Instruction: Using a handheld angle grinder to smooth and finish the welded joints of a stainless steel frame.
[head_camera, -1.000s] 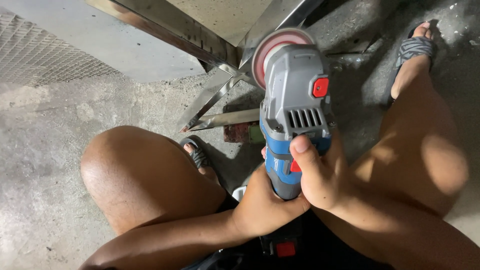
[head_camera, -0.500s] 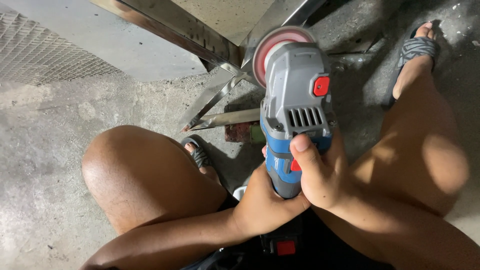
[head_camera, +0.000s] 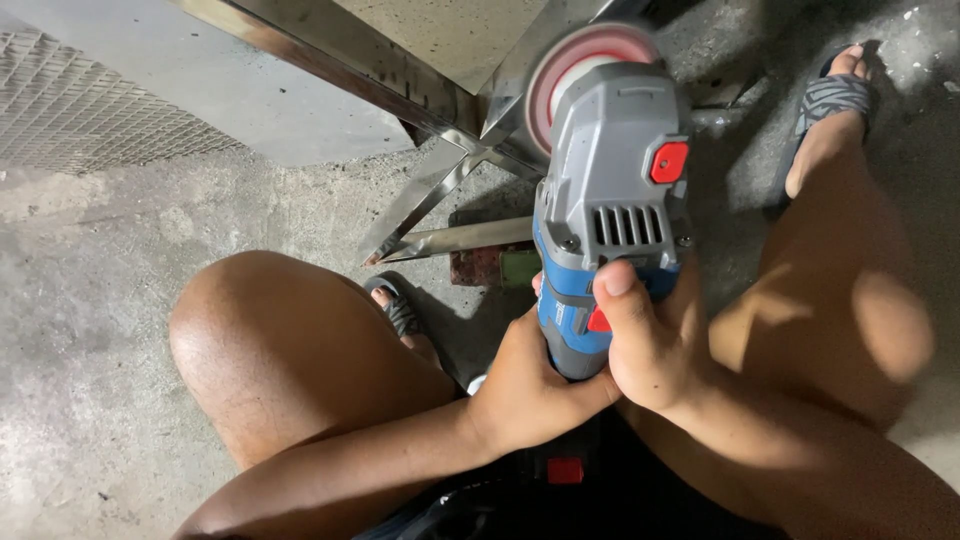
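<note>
Head view, looking down between the person's bent knees onto a rough grey concrete floor (head_camera: 90, 300).

Tool: a grey-and-blue handheld angle grinder with a red button and a pinkish-red round disc (head_camera: 612, 210), held upright in the middle of the view, disc end pointing away from the person. The disc sits at or just beside the joint of the shiny stainless-steel angle-bar frame (head_camera: 440, 170); actual contact cannot be told from this angle.

Right hand (head_camera: 655, 345): clenched round the blue rear body of the grinder, thumb lying up along its near face, just under the vent slots.

Left hand (head_camera: 525, 385): wrapped round the lower end of the grinder body from the left, touching the right hand at the base.

Frame: several bright steel bars meet in a corner just left of the disc; two bars run down and left, ending above the floor.

Surroundings: a small reddish-brown and green block (head_camera: 495, 268) lies on the floor under the lower bar. Each foot wears a grey strapped sandal: left one (head_camera: 400, 310) beside the left knee, right one (head_camera: 830, 100) at upper right. A patterned metal mesh sheet (head_camera: 90, 110) lies at upper left
</note>
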